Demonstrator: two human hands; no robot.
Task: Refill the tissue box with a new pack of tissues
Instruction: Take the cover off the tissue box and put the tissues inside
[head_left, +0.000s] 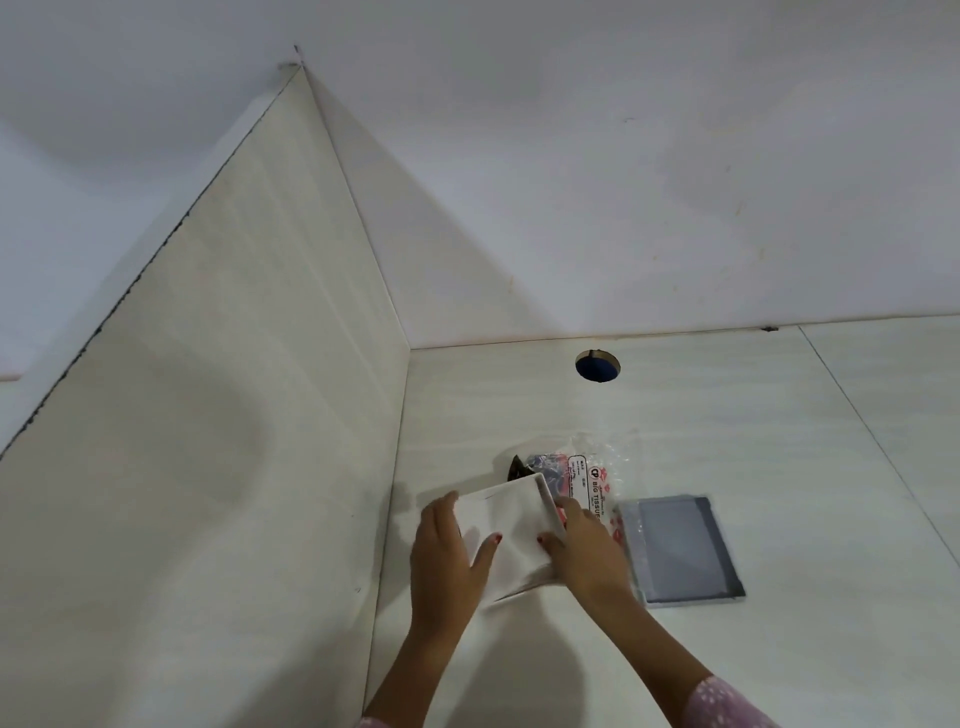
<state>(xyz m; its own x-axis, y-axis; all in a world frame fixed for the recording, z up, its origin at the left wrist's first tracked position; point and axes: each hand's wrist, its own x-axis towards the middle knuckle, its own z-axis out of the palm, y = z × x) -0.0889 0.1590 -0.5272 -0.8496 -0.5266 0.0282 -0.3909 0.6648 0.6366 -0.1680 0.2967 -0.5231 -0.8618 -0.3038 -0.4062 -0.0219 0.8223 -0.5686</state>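
Note:
A white square tissue box (511, 525) sits tilted on the pale desk, held from both sides. My left hand (449, 558) grips its left edge with the thumb on top. My right hand (584, 551) clasps its right edge. Just behind the box lies a clear plastic tissue pack (592, 475) with red and blue print, partly hidden by the box and my right hand. A grey flat lid or tray (685, 551) lies to the right of the pack and my right hand.
The desk (779, 441) meets a white wall behind and a pale side panel (234, 415) on the left. A round cable hole (597, 365) is in the desk near the wall. A small dark object (518, 466) peeks out behind the box.

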